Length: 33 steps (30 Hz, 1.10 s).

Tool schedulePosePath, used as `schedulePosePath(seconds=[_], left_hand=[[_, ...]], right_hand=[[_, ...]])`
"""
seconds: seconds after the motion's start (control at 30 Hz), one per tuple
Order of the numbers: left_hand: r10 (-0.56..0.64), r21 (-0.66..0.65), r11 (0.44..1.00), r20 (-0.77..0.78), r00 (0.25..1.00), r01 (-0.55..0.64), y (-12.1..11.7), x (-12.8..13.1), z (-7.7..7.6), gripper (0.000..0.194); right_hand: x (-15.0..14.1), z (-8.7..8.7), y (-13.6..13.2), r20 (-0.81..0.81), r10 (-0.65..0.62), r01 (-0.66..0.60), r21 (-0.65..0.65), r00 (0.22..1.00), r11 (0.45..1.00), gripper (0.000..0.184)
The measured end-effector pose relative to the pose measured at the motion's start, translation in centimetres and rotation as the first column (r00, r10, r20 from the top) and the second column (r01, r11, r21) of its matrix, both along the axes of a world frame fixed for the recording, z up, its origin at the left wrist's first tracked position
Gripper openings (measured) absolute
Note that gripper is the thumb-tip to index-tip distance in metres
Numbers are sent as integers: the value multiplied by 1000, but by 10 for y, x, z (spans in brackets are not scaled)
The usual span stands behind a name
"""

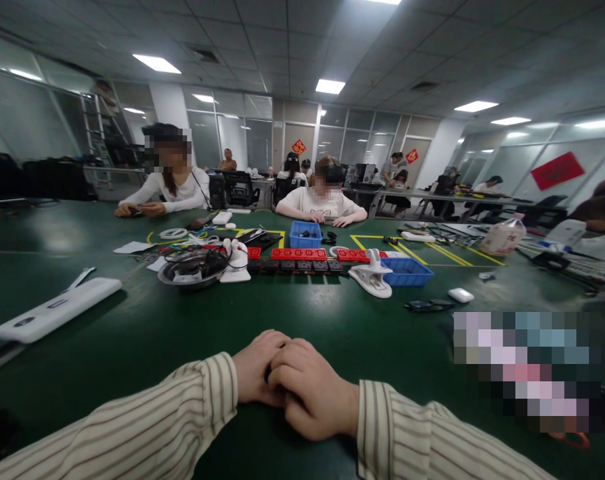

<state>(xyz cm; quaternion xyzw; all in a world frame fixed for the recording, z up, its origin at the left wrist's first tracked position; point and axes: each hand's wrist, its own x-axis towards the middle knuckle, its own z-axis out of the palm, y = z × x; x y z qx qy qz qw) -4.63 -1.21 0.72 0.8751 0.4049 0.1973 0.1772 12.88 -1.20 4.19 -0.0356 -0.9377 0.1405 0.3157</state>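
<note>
The left hand (256, 367) and right hand (315, 390) are rested together on a green table (327, 310). Their fingers are curled; whether the dark patch (268, 375) between them is something grasped cannot be told. Beyond, a white clip stand (375, 283) and black sockets (295, 267) are set before a blue bin (303, 243) and a seated person (316, 202).

The left forearm (142, 423), in a cream fabric sleeve with thin dark stripes, and the right forearm (427, 433), sleeved alike, angle inward from below, cuffs at the wrists. The bare left hand (256, 370) and bare right hand (316, 390) meet, backs up, fingers curled, right fingers overlapping the left; their palms are hidden.
</note>
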Motion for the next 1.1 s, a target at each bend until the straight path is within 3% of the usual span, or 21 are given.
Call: schedulePosePath(seconds=[0.07, 0.17, 0.27, 0.37, 0.53, 0.7, 0.83, 0.97, 1.1], left_hand=[[-6, 40, 999, -29, 1000, 7, -3, 1, -1, 59], [76, 130, 989, -69, 995, -67, -12, 7, 6, 68], [199, 190, 966, -98, 975, -178, -19, 14, 16, 74], [229, 146, 966, -101, 968, -213, -21, 17, 18, 63], [175, 74, 982, -42, 984, -171, -15, 13, 13, 49], [-9, -34, 999, 14, 1000, 10, -5, 5, 13, 33], [-18, -36, 999, 43, 999, 20, -3, 2, 11, 48], [-31, 41, 999, -1, 1000, 31, -7, 4, 8, 64], [137, 96, 987, -60, 989, -130, -15, 11, 10, 68]], right_hand=[[-1, -1, -2, -36, -16, 16, -6, 999, 1000, 26], [0, -3, -3, -35, -188, 186, -63, 981, 981, 29], [0, -7, -1, 43, -397, 399, -133, 917, 907, 35], [0, -9, 2, 130, -485, 501, -156, 865, 851, 32], [-1, -6, 4, 137, -410, 429, -154, 902, 890, 18], [1, -7, 5, 40, -109, 110, -43, 993, 993, 11], [1, -7, 3, 8, 64, -65, 51, 998, 997, 13], [2, -4, 0, -93, -45, 49, 41, 995, 998, 23], [2, -6, -1, -67, -313, 311, -43, 947, 949, 50]])
